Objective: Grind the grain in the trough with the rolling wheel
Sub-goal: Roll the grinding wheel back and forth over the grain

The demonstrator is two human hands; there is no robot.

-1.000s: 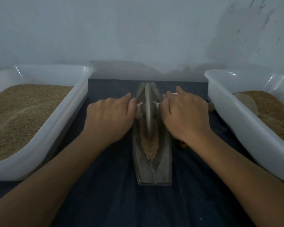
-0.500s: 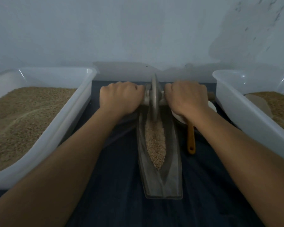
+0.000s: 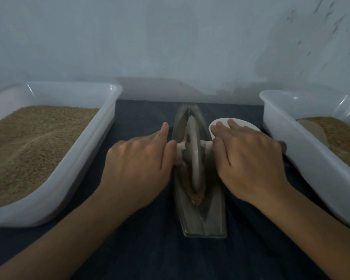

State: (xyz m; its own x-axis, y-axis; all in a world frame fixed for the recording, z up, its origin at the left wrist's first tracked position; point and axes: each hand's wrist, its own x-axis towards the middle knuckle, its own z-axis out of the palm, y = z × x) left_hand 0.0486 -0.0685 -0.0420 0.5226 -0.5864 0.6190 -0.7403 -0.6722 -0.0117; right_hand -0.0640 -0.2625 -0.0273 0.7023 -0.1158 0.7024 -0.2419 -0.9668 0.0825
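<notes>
A pale wall (image 3: pixel 170 37) fills the back of the room, and below it a dark blue cloth covers the tabletop (image 3: pixel 150 255). On the left sits a big white tub (image 3: pixel 73 164) heaped with brown grain; a second white tub (image 3: pixel 303 158) stands on the right, also holding grain, with a pale scoop-like piece half sunk in it. Between the two tubs, running away from the person, lies the long boat-shaped trough (image 3: pixel 208 219), its near end bare and a strip of grain (image 3: pixel 196 197) lying along its groove. The rolling wheel (image 3: pixel 194 156) stands upright on edge in the middle of the trough, right on the grain, its axle sticking out to either side. The left hand (image 3: pixel 137 168) lies palm down over the left axle end, fingers stretched forward and flat, pressing rather than curling round it. The right hand (image 3: pixel 249 158) does the same on the right end, fingers extended. Just beyond the right hand's fingertips a small white dish (image 3: pixel 240 122) shows on the cloth beside the trough.
</notes>
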